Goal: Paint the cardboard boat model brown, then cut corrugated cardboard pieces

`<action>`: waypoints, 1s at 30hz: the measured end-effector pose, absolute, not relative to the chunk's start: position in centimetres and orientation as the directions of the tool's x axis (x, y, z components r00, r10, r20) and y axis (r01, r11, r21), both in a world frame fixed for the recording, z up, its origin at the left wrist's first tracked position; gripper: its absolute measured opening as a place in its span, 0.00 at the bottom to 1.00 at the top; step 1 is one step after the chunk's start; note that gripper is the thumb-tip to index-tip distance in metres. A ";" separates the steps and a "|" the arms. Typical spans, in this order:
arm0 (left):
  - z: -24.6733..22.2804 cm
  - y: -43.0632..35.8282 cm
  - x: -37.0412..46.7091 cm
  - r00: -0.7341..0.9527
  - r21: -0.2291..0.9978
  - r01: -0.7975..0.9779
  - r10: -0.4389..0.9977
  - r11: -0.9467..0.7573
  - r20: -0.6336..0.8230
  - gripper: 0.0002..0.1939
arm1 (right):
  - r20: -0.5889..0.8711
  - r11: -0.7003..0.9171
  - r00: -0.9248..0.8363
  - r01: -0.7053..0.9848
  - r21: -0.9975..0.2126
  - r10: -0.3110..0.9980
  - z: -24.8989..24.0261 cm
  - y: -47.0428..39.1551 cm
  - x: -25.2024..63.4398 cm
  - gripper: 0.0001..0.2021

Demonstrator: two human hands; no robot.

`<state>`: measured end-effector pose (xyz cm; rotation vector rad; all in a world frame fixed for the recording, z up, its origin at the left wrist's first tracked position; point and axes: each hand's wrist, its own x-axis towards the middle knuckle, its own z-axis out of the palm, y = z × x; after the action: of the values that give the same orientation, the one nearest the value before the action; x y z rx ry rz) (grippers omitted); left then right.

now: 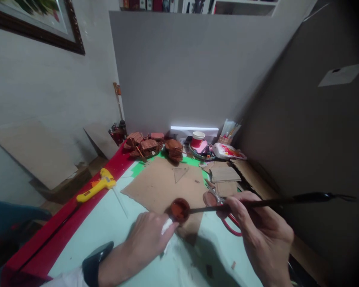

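Observation:
My right hand (261, 231) pinches the middle of a long dark-handled brush (278, 201), which lies almost level with a thin loop at its right end. The brush's left end reaches the rim of a small round cup (180, 210) with reddish brown paint inside; its bristles are hard to make out. Right beside the cup is my left hand (146, 237), closed with a crumpled white tissue (166, 226) between thumb and fingers. Whether it also grips the cup I cannot tell. Red-handled scissors (231, 225) lie partly behind my right hand.
Cardboard (158, 183) covers the table's middle, carrying a small triangle piece (180, 174). A yellow glue gun (97, 186) lies at the left edge. Brown model boats (149, 147) stand at the back, near a red-and-white paper cup (198, 139). Corrugated pieces (225, 174) lie to the right.

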<state>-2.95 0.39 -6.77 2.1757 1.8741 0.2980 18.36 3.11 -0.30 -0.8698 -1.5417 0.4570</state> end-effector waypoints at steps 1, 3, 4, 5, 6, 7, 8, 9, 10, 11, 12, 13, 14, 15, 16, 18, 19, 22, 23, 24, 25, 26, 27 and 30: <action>-6.7 0.6 -3.0 0.147 0.314 0.940 0.989 -0.137 -0.010 0.23 | 0.662 0.633 0.039 0.258 -0.730 0.748 -0.3 3.2 18.3 0.06; -6.5 1.0 -3.1 0.138 0.299 0.946 0.990 -0.128 -0.012 0.23 | 0.653 0.623 0.062 0.241 -0.744 0.755 -0.3 3.5 18.2 0.06; -6.5 1.2 -3.2 0.136 0.293 0.948 0.991 -0.125 -0.015 0.22 | 0.647 0.619 0.070 0.232 -0.751 0.759 -0.3 3.7 18.1 0.06; -6.4 1.3 -3.2 0.136 0.290 0.949 0.991 -0.124 -0.020 0.22 | 0.642 0.615 0.076 0.223 -0.757 0.763 -0.3 3.8 18.0 0.06; -6.4 1.3 -3.3 0.136 0.291 0.948 0.990 -0.125 -0.020 0.22 | 0.639 0.612 0.082 0.217 -0.760 0.765 -0.4 4.0 17.9 0.07; -6.4 1.3 -3.3 0.138 0.295 0.947 0.990 -0.127 -0.017 0.22 | 0.639 0.612 0.083 0.216 -0.761 0.765 -0.6 4.1 17.9 0.07; -6.4 1.3 -3.3 0.140 0.297 0.946 0.990 -0.130 -0.012 0.22 | 0.639 0.612 0.080 0.219 -0.760 0.765 -0.8 4.2 17.8 0.07; -6.4 1.3 -3.3 0.142 0.298 0.945 0.990 -0.134 -0.008 0.22 | 0.640 0.612 0.074 0.226 -0.758 0.765 -1.0 4.2 17.8 0.07; -6.4 1.3 -3.3 0.147 0.298 0.945 0.989 -0.139 -0.005 0.23 | 0.639 0.610 0.067 0.237 -0.756 0.766 -1.2 4.3 17.9 0.07; -6.4 1.3 -3.3 0.152 0.297 0.944 0.988 -0.144 -0.005 0.23 | 0.638 0.609 0.058 0.247 -0.754 0.768 -1.4 4.3 17.9 0.07; -6.5 1.3 -3.3 0.159 0.299 0.943 0.987 -0.149 -0.008 0.23 | 0.636 0.606 0.043 0.259 -0.752 0.771 -1.5 4.2 17.9 0.07; -6.5 1.2 -3.2 0.163 0.303 0.941 0.987 -0.151 -0.013 0.22 | 0.637 0.607 0.026 0.271 -0.747 0.771 -1.5 4.2 18.0 0.06; -6.6 1.2 -3.2 0.162 0.307 0.940 0.987 -0.149 -0.017 0.22 | 0.644 0.616 0.007 0.285 -0.734 0.765 -1.4 4.1 18.0 0.06; -6.6 1.2 -3.2 0.158 0.311 0.939 0.987 -0.144 -0.020 0.21 | 0.658 0.631 -0.017 0.303 -0.714 0.753 -1.2 4.0 18.1 0.06; -6.7 1.2 -3.3 0.154 0.316 0.939 0.988 -0.140 -0.021 0.21 | 0.676 0.649 -0.041 0.323 -0.688 0.736 -1.0 3.9 18.2 0.06; -6.9 1.2 -3.3 0.150 0.322 0.937 0.989 -0.137 -0.015 0.22 | 0.717 0.691 -0.082 0.361 -0.627 0.693 -0.3 3.7 18.3 0.07; -6.9 1.2 -3.4 0.151 0.324 0.936 0.988 -0.140 -0.008 0.22 | 0.731 0.706 -0.100 0.374 -0.601 0.676 0.1 3.6 18.4 0.08; -7.0 1.2 -3.5 0.153 0.326 0.935 0.988 -0.142 -0.009 0.22 | 0.737 0.720 -0.141 0.397 -0.569 0.661 1.0 3.1 18.7 0.08; -6.9 1.2 -3.5 0.150 0.327 0.935 0.989 -0.136 -0.017 0.21 | 0.734 0.720 -0.151 0.398 -0.568 0.662 1.2 3.0 18.9 0.08; -6.8 1.2 -3.5 0.149 0.332 0.934 0.988 -0.132 -0.025 0.21 | 0.732 0.721 -0.155 0.397 -0.568 0.663 1.4 2.8 19.1 0.07; -6.8 1.2 -3.5 0.149 0.336 0.933 0.988 -0.129 -0.033 0.20 | 0.735 0.723 -0.154 0.396 -0.566 0.660 1.6 2.6 19.3 0.06; -6.7 1.2 -3.5 0.148 0.341 0.932 0.988 -0.126 -0.038 0.20 | 0.739 0.724 -0.149 0.397 -0.564 0.657 1.7 2.3 19.6 0.06; -6.7 1.2 -3.5 0.151 0.349 0.928 0.988 -0.128 -0.039 0.21 | 0.746 0.726 -0.135 0.396 -0.562 0.652 1.8 2.1 19.8 0.06; -6.8 0.9 -3.8 0.149 0.391 0.910 0.989 -0.135 -0.004 0.21 | 0.803 0.755 -0.043 0.374 -0.539 0.594 1.5 1.1 20.7 0.07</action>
<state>-3.85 0.92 -6.77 2.1293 1.8348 0.3690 20.66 1.10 1.48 -0.7825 -1.6586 0.2110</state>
